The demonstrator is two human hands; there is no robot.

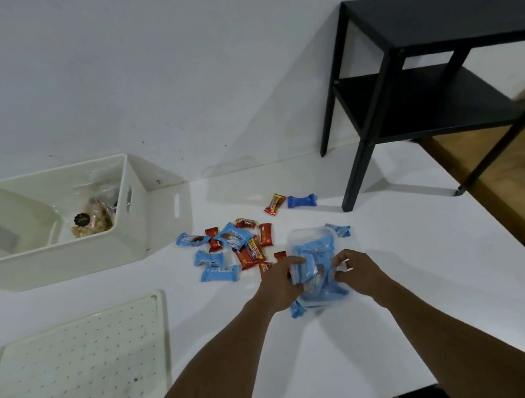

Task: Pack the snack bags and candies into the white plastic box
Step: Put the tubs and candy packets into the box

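A clear plastic bag [316, 266] stuffed with light blue candies is gripped at its near end by both hands: the left hand [280, 285] is closed on its left edge, the right hand [359, 273] is pinched on its right edge. The bag rests on the white bench [386, 329]. Well to the left of the hands, the white plastic box [152, 224] is seen open, with a snack bag [92, 220] lying inside; what lies behind it in the box cannot be made out. Nearer, left of the forearms, a perforated white lid [80, 357] is cut off by the frame edge. Loose red and blue candies [233, 246] are scattered between box and hands, some hidden under the left hand. Two more candies [289, 202] lie beyond the hands, near a black side table [430, 50].
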